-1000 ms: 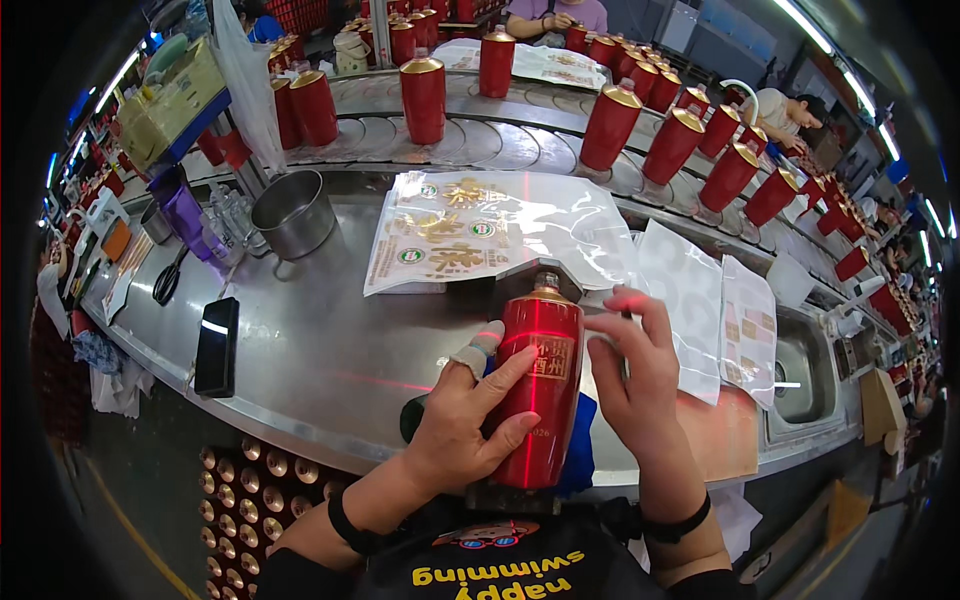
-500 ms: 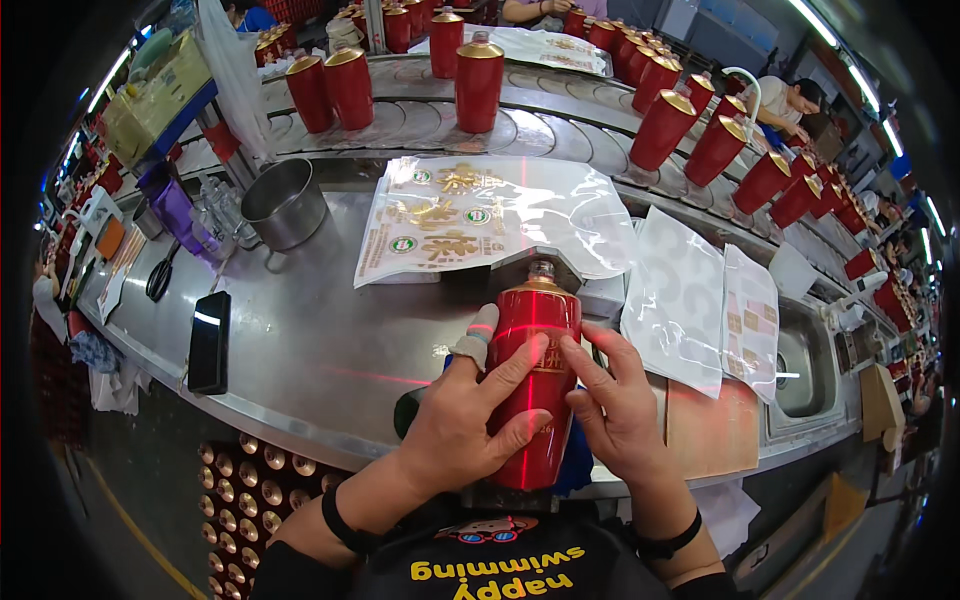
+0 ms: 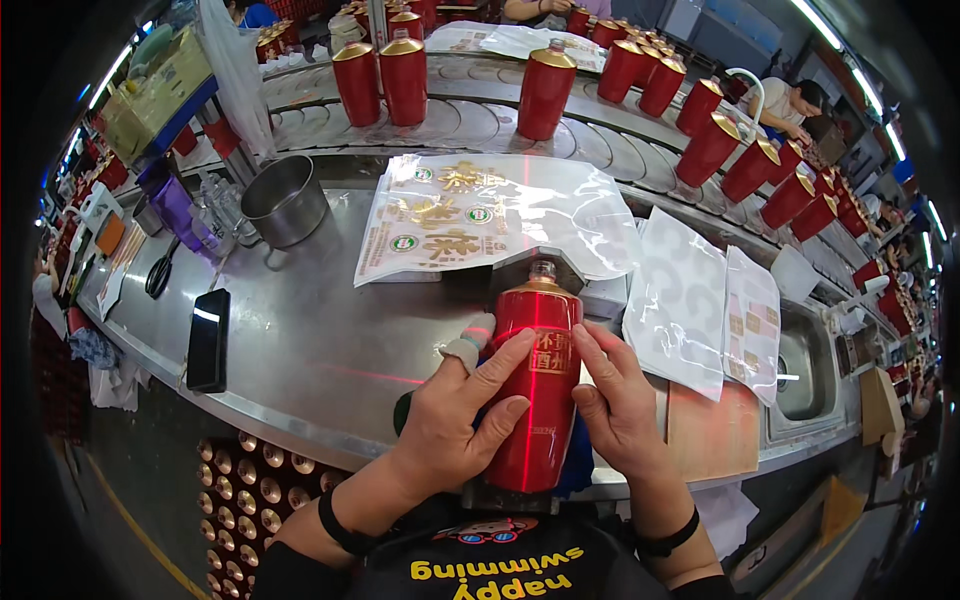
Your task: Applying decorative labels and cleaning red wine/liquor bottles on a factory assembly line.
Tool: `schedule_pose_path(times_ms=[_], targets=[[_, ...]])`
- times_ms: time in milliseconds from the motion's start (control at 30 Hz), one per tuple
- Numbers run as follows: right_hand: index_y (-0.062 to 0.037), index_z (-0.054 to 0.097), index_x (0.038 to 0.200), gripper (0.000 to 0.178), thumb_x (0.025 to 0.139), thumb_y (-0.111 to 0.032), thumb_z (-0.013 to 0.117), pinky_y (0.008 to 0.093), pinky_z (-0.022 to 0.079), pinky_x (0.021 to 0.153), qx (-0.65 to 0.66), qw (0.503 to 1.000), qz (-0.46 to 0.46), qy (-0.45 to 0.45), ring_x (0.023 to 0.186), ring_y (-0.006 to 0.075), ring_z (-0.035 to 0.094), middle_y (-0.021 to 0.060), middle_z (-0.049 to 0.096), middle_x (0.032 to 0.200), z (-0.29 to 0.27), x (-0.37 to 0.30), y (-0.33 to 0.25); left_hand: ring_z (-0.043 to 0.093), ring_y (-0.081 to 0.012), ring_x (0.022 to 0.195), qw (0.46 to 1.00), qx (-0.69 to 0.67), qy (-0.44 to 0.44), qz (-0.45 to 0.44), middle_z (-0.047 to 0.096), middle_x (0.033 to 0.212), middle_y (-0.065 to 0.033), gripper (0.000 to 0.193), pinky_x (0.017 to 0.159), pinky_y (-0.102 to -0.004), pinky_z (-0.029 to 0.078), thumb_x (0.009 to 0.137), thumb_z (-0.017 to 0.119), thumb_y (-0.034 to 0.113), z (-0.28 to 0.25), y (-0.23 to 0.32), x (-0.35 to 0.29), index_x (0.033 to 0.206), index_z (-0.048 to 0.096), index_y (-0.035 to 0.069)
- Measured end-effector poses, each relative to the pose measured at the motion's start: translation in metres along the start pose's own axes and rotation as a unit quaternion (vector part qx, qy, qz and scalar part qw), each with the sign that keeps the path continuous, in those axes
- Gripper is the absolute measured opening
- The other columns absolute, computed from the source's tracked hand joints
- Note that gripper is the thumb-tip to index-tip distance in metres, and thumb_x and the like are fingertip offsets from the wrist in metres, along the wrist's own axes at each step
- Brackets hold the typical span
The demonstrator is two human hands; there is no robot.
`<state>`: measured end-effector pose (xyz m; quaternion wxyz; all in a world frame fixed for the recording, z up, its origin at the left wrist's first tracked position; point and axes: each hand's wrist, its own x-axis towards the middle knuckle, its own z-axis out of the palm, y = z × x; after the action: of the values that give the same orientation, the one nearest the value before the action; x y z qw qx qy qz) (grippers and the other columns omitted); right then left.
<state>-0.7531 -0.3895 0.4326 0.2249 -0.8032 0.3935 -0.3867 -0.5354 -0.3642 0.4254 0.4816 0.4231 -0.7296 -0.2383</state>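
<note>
A red bottle (image 3: pixel 535 400) with a gold shoulder and clear neck lies tilted in front of me, its neck pointing away. It rests on a dark metal holder (image 3: pixel 568 270) whose far end shows behind the neck. Gold lettering (image 3: pixel 549 352) marks the upper front of the bottle. My left hand (image 3: pixel 455 405) lies along its left side, thumb and index finger against the red surface, with a pale cover on one finger. On the right side, my right hand (image 3: pixel 615 400) touches the bottle with its fingertips and thumb. Red laser lines cross the bottle and table.
Plastic sheets of gold and green labels (image 3: pixel 440 225) lie beyond the bottle, with white sheets (image 3: pixel 675 300) to the right. A metal pot (image 3: pixel 285 205) and black phone (image 3: pixel 208 342) are on the left. Red bottles (image 3: pixel 547 95) stand on a curved conveyor (image 3: pixel 460 135); a sink (image 3: pixel 805 365) is at right.
My fingers have slid off the front of the bottle toward its sides, baring the gold lettering. The bottles on the conveyor have shifted to the right.
</note>
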Motion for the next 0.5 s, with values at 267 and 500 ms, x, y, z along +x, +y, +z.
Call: schedule_pose_path(times_ms=[267,500], targets=[[-0.0074,0.054,0.140,0.047,0.095,-0.019,0.063,0.0431,0.043,0.101,-0.021,1.000,-0.003,-0.005,0.118,0.0402,0.053,0.0256,0.051,0.133,0.002,-0.006,0.002,0.061,-0.0432,0.101,0.994,0.102,0.001,0.034,0.052,0.127,-0.0337,0.057,0.086,-0.0421,0.052,0.090,0.069,0.036,0.007,0.008,0.006,0.139,0.056,0.011],[-0.0078,0.055,0.139,0.049,0.092,-0.018,0.065,0.0447,0.043,0.100,-0.028,1.000,-0.005,0.004,0.116,0.0415,0.053,0.0262,0.052,0.130,0.003,-0.006,0.004,0.058,-0.0430,0.110,0.997,0.034,-0.049,-0.041,0.049,0.129,-0.0351,0.064,0.092,-0.0402,0.049,0.091,0.068,0.035,0.005,0.003,0.001,0.146,0.047,0.011]])
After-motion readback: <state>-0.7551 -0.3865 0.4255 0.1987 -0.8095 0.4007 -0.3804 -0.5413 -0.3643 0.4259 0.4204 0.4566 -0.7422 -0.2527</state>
